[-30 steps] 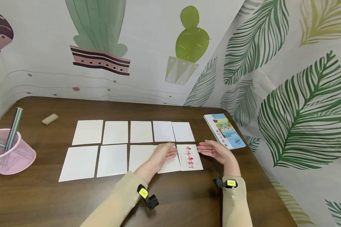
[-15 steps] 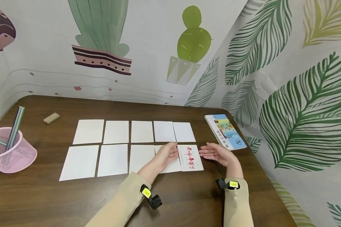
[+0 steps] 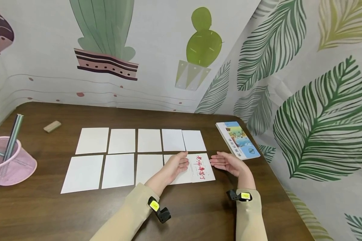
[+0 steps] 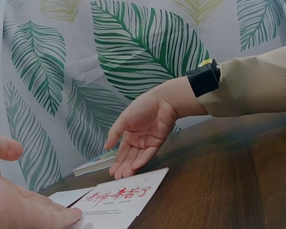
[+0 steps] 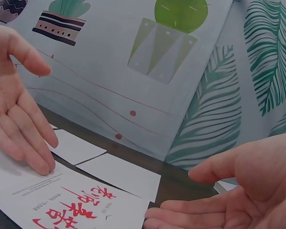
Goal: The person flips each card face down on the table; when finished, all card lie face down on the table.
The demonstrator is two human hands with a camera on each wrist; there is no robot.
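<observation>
A white card with red handwritten-style characters [image 3: 201, 167] lies flat at the right end of the front row of cards. My left hand [image 3: 175, 168] is over the neighbouring blank white card [image 3: 181, 177], its fingers extended and their tips at the lettered card's left part. At that card's right edge is my right hand [image 3: 231, 164], palm turned inward, fingers extended and grasping nothing. Both wrist views show the lettered card [image 4: 117, 200] between the left hand [image 5: 21, 112] and the right hand [image 4: 145, 131]. Whether the right fingertips touch its edge, I cannot tell.
Several blank white cards [image 3: 118, 170] form two rows on the dark wooden table [image 3: 199, 211]. A booklet with a blue picture cover [image 3: 238, 139] lies at the right. At the left are a pink mesh pen holder [image 3: 21, 167] with pens and a small beige block [image 3: 52, 126].
My left hand and forearm have shifted slightly right. The right hand drew a little away from the lettered card, then came back near its edge. The cards' layout looks nearly the same.
</observation>
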